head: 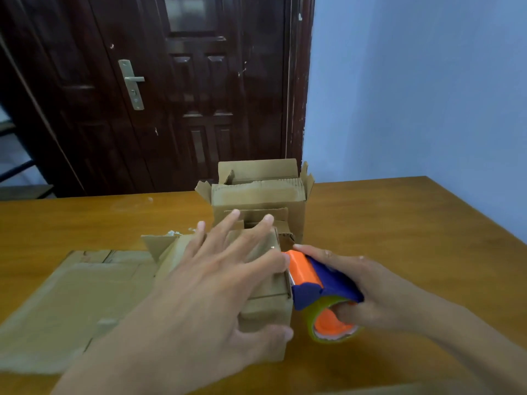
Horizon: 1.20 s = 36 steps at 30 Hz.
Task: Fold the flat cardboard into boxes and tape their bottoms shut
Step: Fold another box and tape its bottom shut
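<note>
Nearest the camera, at the bottom of the frame, two bare arms are seen reaching forward over a brown wooden bench. The left hand is laid flat on top of a small cardboard box in the middle of the frame, with its fingers spread out and straight and its thumb set against the box's near side. Nothing is held by this hand; the box is only pressed down by it. The box is stood on the bench with its closed flaps facing up. To the right of the box, a tape dispenser is held by the right hand. The fingers of that grip are curled round the blue and orange body, and some fingertips are tucked inside the roll of tape. The orange front end of the dispenser is pushed against the box's right top edge, just beside the left hand's first finger. At the lower left of the frame, flat cardboard is spread on the bench, touching the small box. A little farther back, in the middle of the frame, a bigger open box is stood with its top flaps up, close behind the small box. Some white scraps are seen on the bench to its left. At the back, a dark wooden door with a metal handle is seen at the upper left, and a pale blue wall at the upper right.
</note>
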Each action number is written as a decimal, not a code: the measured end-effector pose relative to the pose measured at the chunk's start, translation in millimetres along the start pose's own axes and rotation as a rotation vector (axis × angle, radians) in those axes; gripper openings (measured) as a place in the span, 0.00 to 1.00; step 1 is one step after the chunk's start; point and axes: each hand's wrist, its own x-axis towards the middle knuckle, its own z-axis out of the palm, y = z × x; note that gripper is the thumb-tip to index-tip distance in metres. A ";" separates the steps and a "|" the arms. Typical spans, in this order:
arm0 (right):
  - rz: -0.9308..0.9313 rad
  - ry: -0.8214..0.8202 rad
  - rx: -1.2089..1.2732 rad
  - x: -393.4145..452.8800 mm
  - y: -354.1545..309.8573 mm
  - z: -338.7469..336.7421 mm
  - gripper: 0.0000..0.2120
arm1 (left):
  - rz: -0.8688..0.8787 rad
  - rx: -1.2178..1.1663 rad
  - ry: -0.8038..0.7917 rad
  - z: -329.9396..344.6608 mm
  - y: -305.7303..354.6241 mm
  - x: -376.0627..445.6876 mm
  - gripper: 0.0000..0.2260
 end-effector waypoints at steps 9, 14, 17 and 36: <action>0.035 0.071 0.023 -0.3 -19.7 10.1 0.46 | 0.069 0.234 0.058 -6.7 -10.4 15.2 0.31; 0.028 0.187 -0.198 2.5 -74.4 -53.9 0.47 | 0.101 -0.052 0.360 -31.9 -27.8 6.9 0.26; 0.014 0.252 -0.435 8.7 -131.1 -100.3 0.47 | 0.102 -0.390 0.677 -25.8 -34.3 6.3 0.24; 0.021 -0.291 -0.881 63.9 -164.3 -15.5 0.40 | -0.149 -0.946 0.669 152.7 -41.0 -47.2 0.32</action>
